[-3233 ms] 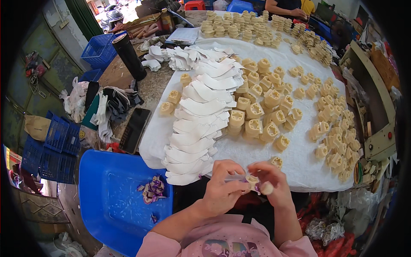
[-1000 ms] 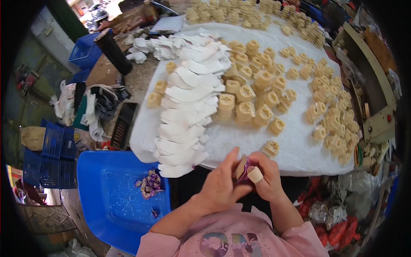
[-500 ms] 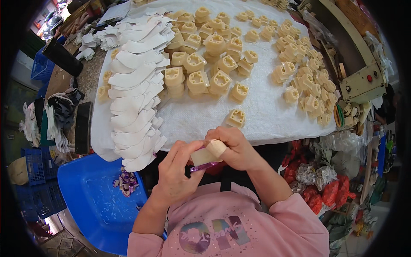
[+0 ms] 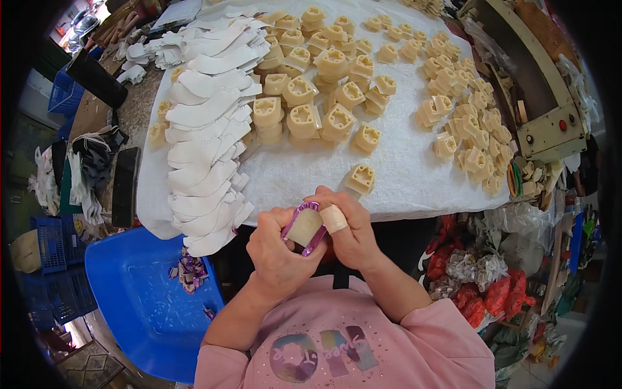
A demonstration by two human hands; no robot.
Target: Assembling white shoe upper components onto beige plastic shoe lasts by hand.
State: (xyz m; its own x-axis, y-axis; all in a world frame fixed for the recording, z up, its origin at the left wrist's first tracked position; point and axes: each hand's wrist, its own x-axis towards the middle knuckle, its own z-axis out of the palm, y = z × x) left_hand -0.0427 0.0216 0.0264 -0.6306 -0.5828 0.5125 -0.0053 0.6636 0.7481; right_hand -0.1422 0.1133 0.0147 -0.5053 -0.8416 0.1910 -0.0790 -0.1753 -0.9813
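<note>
White cloth (image 4: 414,175): covers the worktable, spreads away beyond the fingers; its near edge lies just past the knuckles.
Blue tub (image 4: 139,305): plastic, low and to the left of the left hand; a small heap of purple scraps (image 4: 189,271) lies in it near its right wall.
White cut pieces (image 4: 207,139): flat curved shapes overlapped in a long row, beyond and left of the fingers, running along the cloth's left side.
Cream blocks (image 4: 324,91): many moulded pieces, some stacked, spread over the cloth beyond both hands; a second cluster lies farther right.
Control box (image 4: 551,129): beige metal casing at far right, with a red button and a dark one on its face; lettering too small to tell.
Blue crates (image 4: 48,243): stacked at far left, well apart from the hands.
Nearest single block (image 4: 360,178): lies alone on the cloth, just beyond the right fingers, not touched.
Left hand (image 4: 282,249): fingers clenched around the held piece from below and the left.
Right hand (image 4: 350,223): fingers curled over the piece's right side; one fingertip wrapped in beige tape (image 4: 334,219) presses against it.
Held piece (image 4: 303,227): cream block with a purple strip around its edge, gripped between both hands, above the lap and short of the cloth's edge.
</note>
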